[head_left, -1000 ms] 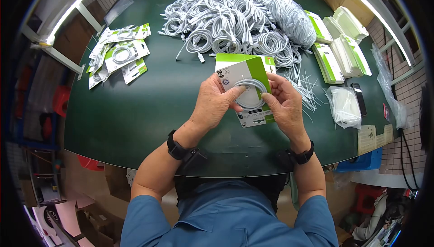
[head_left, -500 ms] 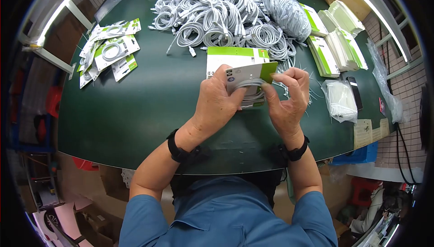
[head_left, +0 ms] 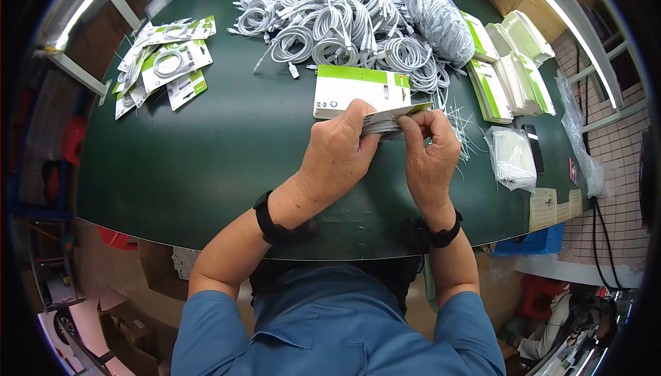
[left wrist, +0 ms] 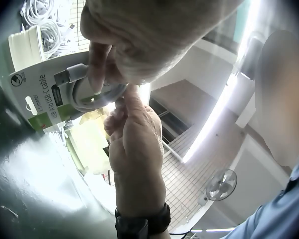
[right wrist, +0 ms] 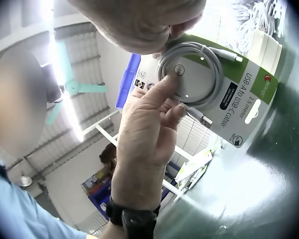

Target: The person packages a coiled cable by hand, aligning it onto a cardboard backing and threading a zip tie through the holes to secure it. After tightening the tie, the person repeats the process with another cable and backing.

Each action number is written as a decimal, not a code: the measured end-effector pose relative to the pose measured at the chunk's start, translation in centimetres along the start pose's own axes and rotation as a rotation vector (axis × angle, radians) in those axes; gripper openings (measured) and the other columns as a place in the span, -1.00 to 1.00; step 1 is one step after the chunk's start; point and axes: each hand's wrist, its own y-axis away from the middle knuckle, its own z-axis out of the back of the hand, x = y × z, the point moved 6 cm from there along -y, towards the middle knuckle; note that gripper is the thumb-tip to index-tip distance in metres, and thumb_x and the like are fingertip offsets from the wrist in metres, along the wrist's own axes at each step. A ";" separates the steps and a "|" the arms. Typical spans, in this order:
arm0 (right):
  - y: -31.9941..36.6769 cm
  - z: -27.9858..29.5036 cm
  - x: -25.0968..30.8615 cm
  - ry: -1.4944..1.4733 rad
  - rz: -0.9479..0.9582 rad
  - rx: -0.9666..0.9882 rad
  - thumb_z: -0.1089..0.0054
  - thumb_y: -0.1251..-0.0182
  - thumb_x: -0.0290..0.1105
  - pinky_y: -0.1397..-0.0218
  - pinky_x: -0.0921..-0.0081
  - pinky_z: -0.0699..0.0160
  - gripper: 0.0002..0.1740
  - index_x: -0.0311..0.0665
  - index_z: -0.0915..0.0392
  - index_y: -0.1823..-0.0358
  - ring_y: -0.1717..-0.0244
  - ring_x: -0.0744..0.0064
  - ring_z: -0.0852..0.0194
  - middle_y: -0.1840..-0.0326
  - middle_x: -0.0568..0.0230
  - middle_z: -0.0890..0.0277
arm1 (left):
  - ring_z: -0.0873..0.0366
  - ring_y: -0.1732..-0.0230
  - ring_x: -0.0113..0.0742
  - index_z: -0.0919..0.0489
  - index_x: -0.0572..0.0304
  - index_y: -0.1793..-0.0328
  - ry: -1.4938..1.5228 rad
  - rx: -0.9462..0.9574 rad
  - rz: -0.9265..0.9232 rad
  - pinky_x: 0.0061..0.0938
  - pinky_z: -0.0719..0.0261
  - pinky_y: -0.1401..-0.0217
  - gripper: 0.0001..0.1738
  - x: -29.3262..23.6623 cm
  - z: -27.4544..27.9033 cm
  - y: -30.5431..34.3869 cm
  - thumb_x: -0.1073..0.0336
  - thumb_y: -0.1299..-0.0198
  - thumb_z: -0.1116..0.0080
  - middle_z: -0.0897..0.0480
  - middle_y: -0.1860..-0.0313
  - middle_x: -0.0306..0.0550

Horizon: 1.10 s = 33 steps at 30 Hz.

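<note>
A white-and-green cardboard card [right wrist: 251, 94], printed USB-A to USB-C cable, carries a coiled white cable [right wrist: 218, 79] on its front. In the head view the card is tipped nearly edge-on above the table. My left hand [head_left: 334, 145] grips its left side, thumb pressed onto the card inside the coil in the right wrist view. At the other side my right hand [head_left: 434, 155] pinches the card and coil edge between thumb and fingers. Both cable plugs lie against the card's printed face. Just beyond the hands stands a stack of similar cards [head_left: 361, 88].
A large heap of coiled cables [head_left: 323, 21] and a plastic bag of cables [head_left: 437, 21] cover the back. Carded cables [head_left: 172, 66] lie at left. Card stacks [head_left: 490, 90], loose white ties [head_left: 460, 128], a bag of white ties [head_left: 511, 159] and a black object [head_left: 533, 147] are at right.
The card has tipped from facing up to nearly edge-on. My right thumb has left the coil's face; the right fingers lifted at the card's corner and now pinch its edge.
</note>
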 end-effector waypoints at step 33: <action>-1.5 4.3 -12.1 0.449 -0.248 0.474 -0.63 -0.24 -0.27 0.01 0.20 -0.73 -0.65 -0.37 -0.75 0.10 0.21 0.05 -0.77 0.14 0.00 -0.75 | -0.83 0.11 -0.37 -0.57 0.45 -0.31 0.533 0.130 0.478 -0.55 -0.86 0.31 -0.59 3.2 1.4 -0.6 0.50 -0.39 -0.39 -0.80 -0.06 0.02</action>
